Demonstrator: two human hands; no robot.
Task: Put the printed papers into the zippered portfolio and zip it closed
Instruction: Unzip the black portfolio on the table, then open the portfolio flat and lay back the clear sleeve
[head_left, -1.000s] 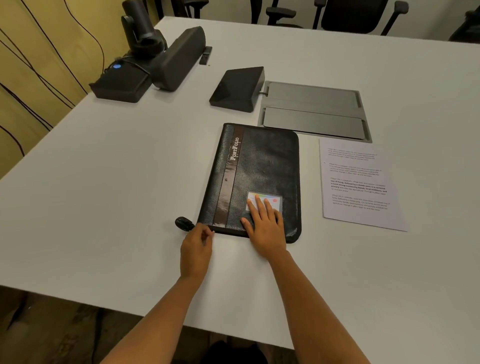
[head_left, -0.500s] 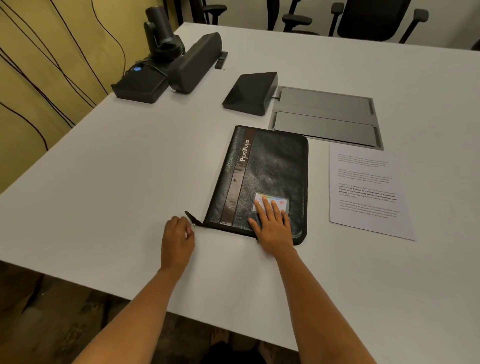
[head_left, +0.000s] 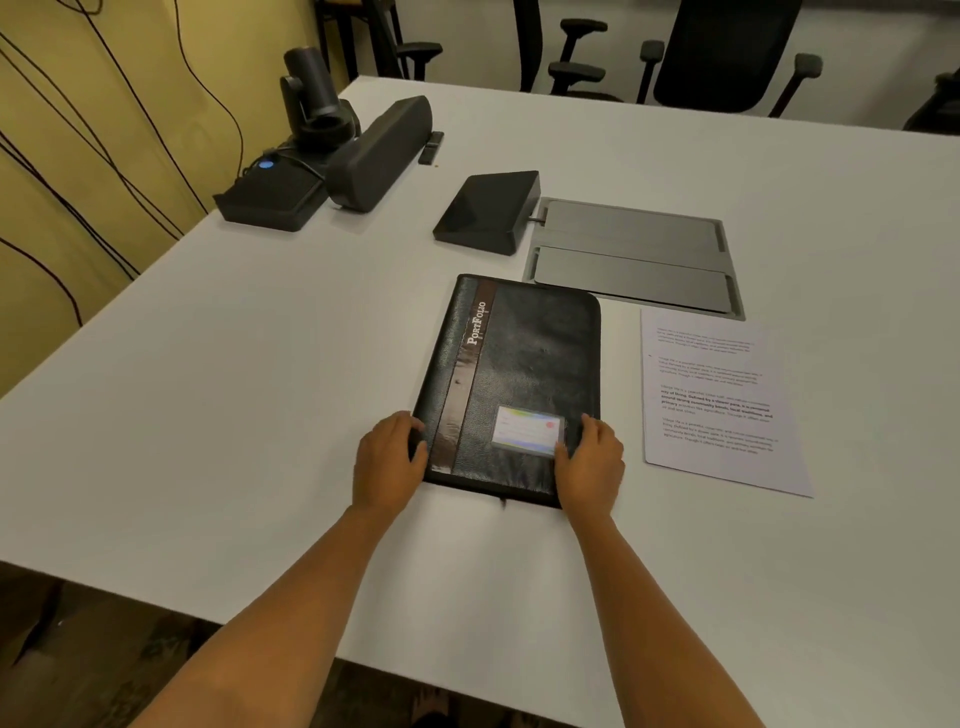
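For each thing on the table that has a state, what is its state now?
portfolio: flat, cover down
paper: outside, right of portfolio, flat
left hand: grips portfolio's left edge
right hand: grips its right edge
black box: blue light on

The portfolio lies on the table, the printed papers just right of it. Both hands grip its near corners: left hand, right hand.

Both forearms are stretched forward; the left hand and right hand are cupped inward, fingers curled, facing each other.
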